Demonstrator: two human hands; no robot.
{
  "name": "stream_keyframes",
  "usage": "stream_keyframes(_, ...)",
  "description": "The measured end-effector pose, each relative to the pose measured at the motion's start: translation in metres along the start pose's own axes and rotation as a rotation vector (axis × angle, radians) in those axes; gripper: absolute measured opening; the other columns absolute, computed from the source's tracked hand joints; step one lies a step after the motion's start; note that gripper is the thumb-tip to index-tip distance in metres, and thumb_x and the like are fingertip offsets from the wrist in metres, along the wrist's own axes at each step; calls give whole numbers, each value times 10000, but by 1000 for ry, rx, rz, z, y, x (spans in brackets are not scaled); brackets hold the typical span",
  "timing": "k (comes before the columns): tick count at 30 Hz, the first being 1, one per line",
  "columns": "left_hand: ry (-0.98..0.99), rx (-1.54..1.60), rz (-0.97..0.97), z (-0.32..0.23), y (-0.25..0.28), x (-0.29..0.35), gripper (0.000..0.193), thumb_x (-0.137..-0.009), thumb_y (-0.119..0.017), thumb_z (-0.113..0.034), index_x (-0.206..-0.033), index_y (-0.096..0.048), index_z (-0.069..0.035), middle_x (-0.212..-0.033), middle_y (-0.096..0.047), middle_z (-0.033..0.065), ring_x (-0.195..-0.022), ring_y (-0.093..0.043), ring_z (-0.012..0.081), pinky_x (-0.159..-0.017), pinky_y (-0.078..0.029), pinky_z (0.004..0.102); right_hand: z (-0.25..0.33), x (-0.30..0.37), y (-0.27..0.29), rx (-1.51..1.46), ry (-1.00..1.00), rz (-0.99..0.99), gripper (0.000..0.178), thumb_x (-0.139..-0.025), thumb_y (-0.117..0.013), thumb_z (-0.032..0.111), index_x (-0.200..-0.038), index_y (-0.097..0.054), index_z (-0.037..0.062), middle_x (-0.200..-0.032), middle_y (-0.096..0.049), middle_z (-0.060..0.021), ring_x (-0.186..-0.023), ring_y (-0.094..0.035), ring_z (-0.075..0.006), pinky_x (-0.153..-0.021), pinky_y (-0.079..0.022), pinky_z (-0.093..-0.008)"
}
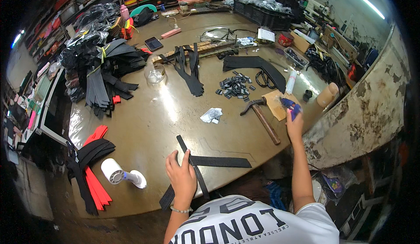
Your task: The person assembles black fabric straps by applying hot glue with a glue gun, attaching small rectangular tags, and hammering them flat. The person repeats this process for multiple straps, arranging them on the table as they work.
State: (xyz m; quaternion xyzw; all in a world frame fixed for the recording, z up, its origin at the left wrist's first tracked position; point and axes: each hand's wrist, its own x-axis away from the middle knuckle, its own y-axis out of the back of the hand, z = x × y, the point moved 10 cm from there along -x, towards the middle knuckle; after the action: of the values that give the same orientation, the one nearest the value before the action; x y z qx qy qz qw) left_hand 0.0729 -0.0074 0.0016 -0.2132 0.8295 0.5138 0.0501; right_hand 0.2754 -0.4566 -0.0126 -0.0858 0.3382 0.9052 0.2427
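We are resting our left hand (182, 178) on the table (148, 130) near its front edge, where a narrow black strap (201, 182) is crossing a wide black strap (223, 161). Our left fingers are standing slightly apart, the thumb touching the narrow strap; we cannot tell whether they are gripping or only pressing. Farther right, we are curling the fingers of our right hand (295, 119) around a blue tool (297, 109) over a tan board (274, 109). A hammer (266, 123) is lying just left of that hand, and white labels (211, 115) are lying beyond the straps.
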Motion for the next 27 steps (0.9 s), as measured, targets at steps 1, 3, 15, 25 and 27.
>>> stream_keyframes(1,-4,-3,2,0,0,0,423,-856,-597,-25,-1270,-631,-101,-1370,-446,200,-1301,-384,411,-1094,-332,518,4,1,0,36,99,-48,514,-974,-601,396,-1214,-481,-42,-853,-687,-248,-733,-695,-396,-654,-534,-470)
stream_keyframes(3,-11,2,-2,-1,0,0,416,-857,-596,-25,-1265,-633,-97,-1366,-449,201,-1299,-386,409,-1094,-332,517,1,3,1,114,144,-112,535,-977,-585,415,-1249,-468,-31,-888,-684,-277,-791,-685,-441,-687,-527,-491)
stream_keyframes(15,3,23,-1,1,-1,1,394,-862,-597,-31,-1249,-649,-87,-1361,-459,200,-1301,-385,406,-1094,-328,520,3,6,2,142,104,-118,602,-971,-583,423,-1376,-380,27,-949,-678,-303,-838,-672,-479,-695,-525,-512)
stream_keyframes(25,-54,-18,-208,-8,22,6,349,-859,-640,-29,-1205,-661,-68,-1266,-545,133,-1185,-493,338,-1025,-383,472,10,7,4,129,162,-113,581,-971,-593,383,-1378,-386,23,-981,-675,-302,-883,-657,-489,-734,-517,-524)
stream_keyframes(27,-46,107,-108,-5,15,7,347,-857,-640,-25,-1199,-665,-73,-1221,-561,118,-1141,-505,330,-990,-397,451,13,7,5,129,188,-138,588,-969,-593,383,-1382,-383,22,-978,-674,-303,-874,-658,-488,-732,-518,-523)
